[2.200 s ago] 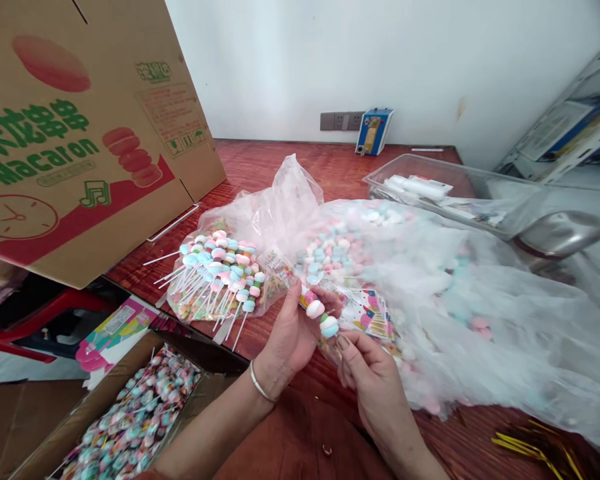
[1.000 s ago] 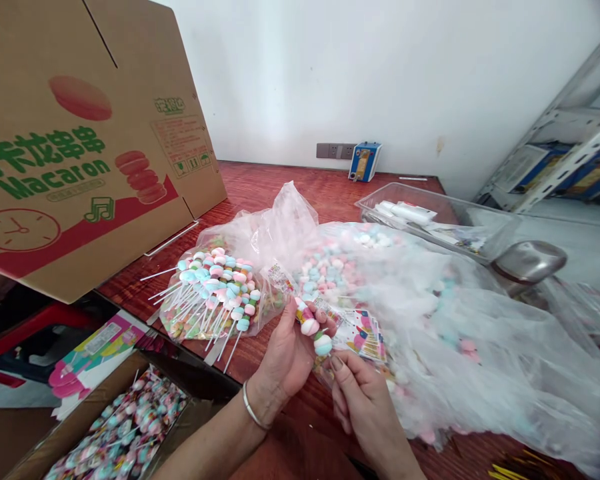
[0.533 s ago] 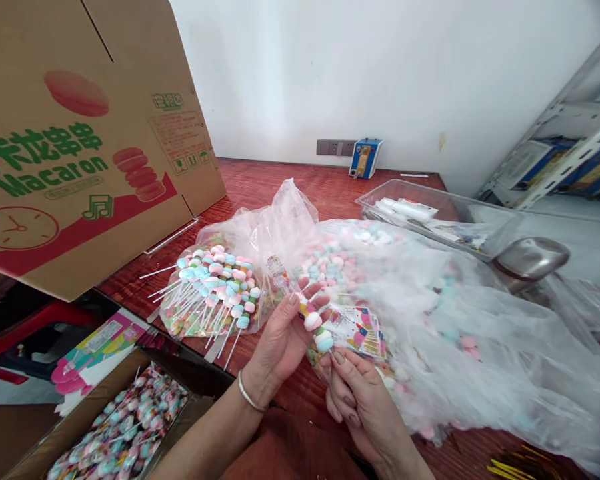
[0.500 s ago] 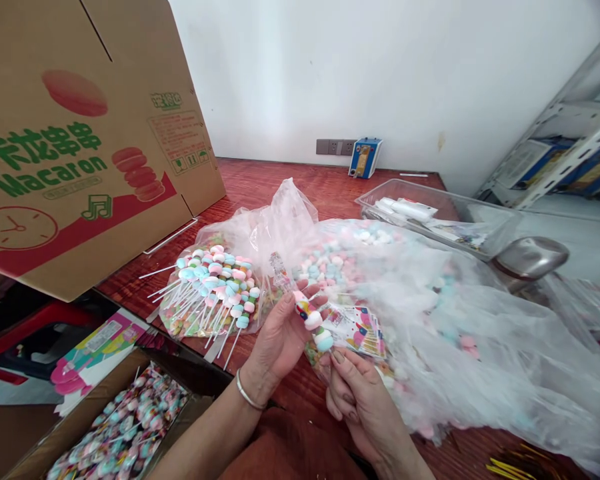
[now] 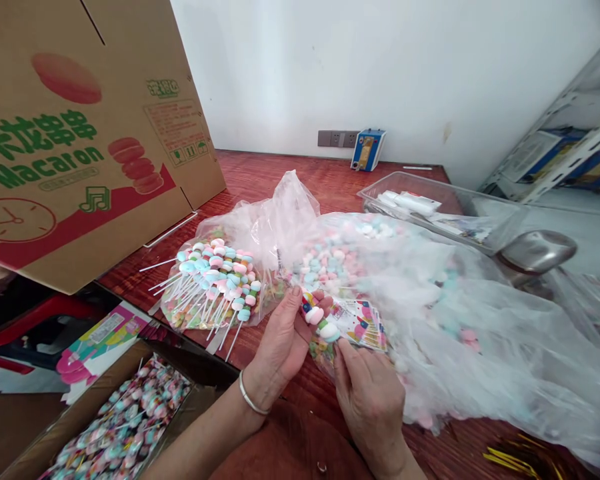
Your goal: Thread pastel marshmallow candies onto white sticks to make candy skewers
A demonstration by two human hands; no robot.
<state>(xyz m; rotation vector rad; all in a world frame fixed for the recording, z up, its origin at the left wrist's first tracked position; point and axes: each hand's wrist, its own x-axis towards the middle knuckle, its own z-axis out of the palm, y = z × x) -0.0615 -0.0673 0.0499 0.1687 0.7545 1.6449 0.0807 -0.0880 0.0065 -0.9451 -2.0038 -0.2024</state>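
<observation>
A marshmallow skewer [image 5: 325,327] with pink, white and pale-blue pieces is in a clear wrapper with a colourful print. My left hand [image 5: 283,340], a bracelet on its wrist, pinches the wrapped upper end between thumb and fingers. At the lower end, by the last marshmallow, the fingers of my right hand [image 5: 373,387] are closed; the stick there is hidden behind them. Just beyond lies a stack of printed wrappers [image 5: 363,323]. To the left, a pile of unwrapped marshmallow skewers [image 5: 223,273] rests on a clear bag of small coloured candies [image 5: 180,313].
A big plastic bag of marshmallows [image 5: 430,307] spreads across the table's right side. Behind it are a clear tray [image 5: 405,180] and a metal scoop [image 5: 537,253]. At left stand a Macaron carton [image 5: 130,127] and, lower, an open box of wrapped skewers [image 5: 130,413]. Gold ties [image 5: 510,460] lie front right.
My right hand has turned knuckles-up and moved slightly right at the skewer's lower end. The wrapper's top, which stuck up above my left hand, is less visible. The view has shifted slightly.
</observation>
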